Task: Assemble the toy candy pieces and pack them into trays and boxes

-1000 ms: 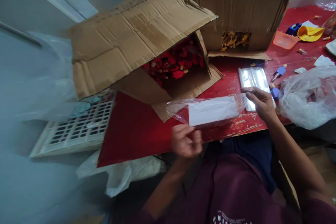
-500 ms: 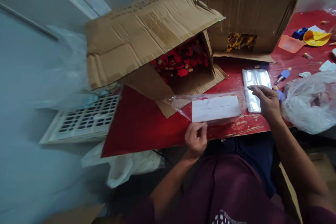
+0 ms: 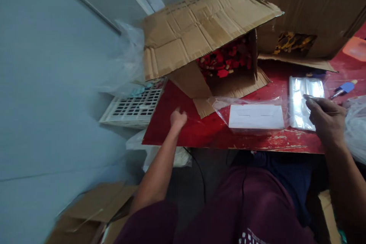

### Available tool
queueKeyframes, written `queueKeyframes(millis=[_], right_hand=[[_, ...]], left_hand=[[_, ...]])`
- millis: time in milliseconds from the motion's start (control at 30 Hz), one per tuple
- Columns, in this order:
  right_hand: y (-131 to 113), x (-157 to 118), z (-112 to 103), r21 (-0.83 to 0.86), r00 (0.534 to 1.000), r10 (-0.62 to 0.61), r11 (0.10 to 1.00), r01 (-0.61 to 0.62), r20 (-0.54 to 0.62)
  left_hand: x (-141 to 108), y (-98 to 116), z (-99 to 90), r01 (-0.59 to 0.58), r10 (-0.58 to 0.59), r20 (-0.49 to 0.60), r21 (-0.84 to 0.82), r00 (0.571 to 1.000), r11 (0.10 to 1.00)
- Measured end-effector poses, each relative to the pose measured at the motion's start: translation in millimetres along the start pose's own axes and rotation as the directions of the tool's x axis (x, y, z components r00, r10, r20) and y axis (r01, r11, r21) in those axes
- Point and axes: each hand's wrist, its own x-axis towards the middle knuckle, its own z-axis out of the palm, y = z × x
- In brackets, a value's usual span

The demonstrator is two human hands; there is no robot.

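A white box [image 3: 256,116] lies inside a clear plastic bag [image 3: 221,105] near the front edge of the red table [image 3: 162,129]. My left hand [image 3: 178,119] is away to the left of it, over the table, its fingers smeared by motion. Over a stack of shiny clear sleeves [image 3: 303,87], my right hand [image 3: 326,116] pinches a small dark thin thing that I cannot make out. Behind the white box, an open cardboard box [image 3: 211,26] on its side holds many red pieces [image 3: 223,72].
Another cardboard box [image 3: 309,7] at the back right shows yellow pieces through a cutout. A blue-handled item [image 3: 347,87] and a plastic bag [image 3: 356,126] are at the right. Left of the table is a white crate [image 3: 134,110]; a carton [image 3: 94,206] stands below.
My left hand has moved left, away from the white box. The view has shifted left, bringing the lower carton into sight. My right hand stays near the sleeves.
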Motion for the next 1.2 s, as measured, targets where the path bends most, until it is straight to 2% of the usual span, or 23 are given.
queueKeyframes(millis=[67, 133, 233, 333, 467, 500, 533, 567, 600, 633, 667, 700, 733, 800, 867, 967, 1033, 1067, 1133, 1200], right_hand=[[0.3, 0.3, -3.3, 0.052, 0.997, 0.055, 0.997, -0.057, 0.049], [0.9, 1.0, -5.4, 0.113, 0.994, 0.083, 0.989, -0.091, 0.072], [2.2, 1.5, -7.2, 0.204, 0.986, 0.136, 0.967, -0.154, 0.098], [2.8, 1.2, -8.6, 0.255, 0.975, 0.164, 0.947, -0.198, 0.147], [1.4, -0.2, -9.8, 0.321, 0.966, 0.179, 0.918, -0.232, 0.188], [0.8, -0.8, -10.0, 0.32, 0.962, 0.191, 0.915, -0.246, 0.193], [0.3, -1.5, -10.4, 0.314, 0.959, 0.205, 0.913, -0.259, 0.194], [-0.2, -2.1, -10.8, 0.304, 0.957, 0.217, 0.914, -0.269, 0.195], [-0.5, -2.6, -11.2, 0.295, 0.956, 0.223, 0.916, -0.273, 0.192], [-0.7, -3.1, -11.7, 0.285, 0.956, 0.225, 0.919, -0.273, 0.188], [-0.8, -3.4, -12.2, 0.273, 0.958, 0.225, 0.924, -0.267, 0.178], [-1.0, -3.5, -12.7, 0.257, 0.96, 0.222, 0.931, -0.261, 0.169], [-1.3, -3.4, -13.0, 0.238, 0.962, 0.217, 0.938, -0.253, 0.165], [-2.1, -2.9, -13.3, 0.205, 0.964, 0.205, 0.949, -0.238, 0.167], [-2.8, -2.2, -13.2, 0.197, 0.964, 0.194, 0.953, -0.229, 0.184], [-2.1, -2.5, -13.4, 0.235, 0.957, 0.203, 0.939, -0.25, 0.209], [0.4, -4.0, -14.4, 0.251, 0.95, 0.222, 0.928, -0.276, 0.221], [2.4, -5.2, -15.3, 0.248, 0.948, 0.223, 0.928, -0.278, 0.227], [7.4, -8.0, -17.8, 0.236, 0.95, 0.2, 0.937, -0.257, 0.24], [13.6, -11.2, -21.0, 0.222, 0.954, 0.156, 0.951, -0.216, 0.256]], left_hand=[[6.4, 10.1, 10.0, -0.058, 0.058, -0.032, -0.001, 0.998, 0.998], [6.9, 19.5, 18.4, -0.102, 0.102, -0.015, -0.018, 0.995, 0.995], [6.0, 30.5, 22.2, -0.134, 0.134, -0.009, -0.049, 0.991, 0.99], [12.4, 36.1, 14.0, -0.156, 0.154, -0.118, -0.007, 0.981, 0.988], [21.6, 39.3, -10.4, -0.06, 0.064, -0.022, 0.128, 0.998, 0.99], [18.5, 41.7, -16.7, -0.061, 0.068, -0.055, 0.129, 0.996, 0.99], [11.7, 45.5, -21.9, -0.1, 0.115, -0.138, 0.107, 0.984, 0.989], [1.0, 50.9, -25.4, -0.177, 0.19, -0.23, 0.076, 0.954, 0.981], [-13.0, 58.1, -26.7, -0.296, 0.29, -0.319, 0.032, 0.902, 0.955], [-29.2, 66.8, -25.3, -0.432, 0.397, -0.358, -0.021, 0.845, 0.902], [-46.3, 76.9, -21.3, -0.546, 0.494, -0.318, -0.096, 0.809, 0.832], [-62.5, 88.2, -15.2, -0.616, 0.574, -0.234, -0.195, 0.785, 0.763], [-76.3, 100.1, -7.5, -0.626, 0.614, -0.146, -0.301, 0.776, 0.72], [-93.3, 123.9, 7.7, -0.549, 0.608, -0.007, -0.439, 0.794, 0.712], [-96.9, 143.5, 16.1, -0.468, 0.547, 0.024, -0.487, 0.837, 0.737], [-93.3, 158.4, 9.3, -0.364, 0.45, 0.034, -0.534, 0.893, 0.763], [-93.4, 159.4, -3.3, -0.207, 0.377, 0.179, -0.592, 0.909, 0.779], [-94.8, 158.4, -9.6, -0.097, 0.34, 0.289, -0.617, 0.895, 0.781], [-99.3, 155.6, -18.2, 0.128, 0.286, 0.487, -0.655, 0.825, 0.745], [-104.7, 152.9, -18.7, 0.278, 0.289, 0.574, -0.701, 0.766, 0.657]])
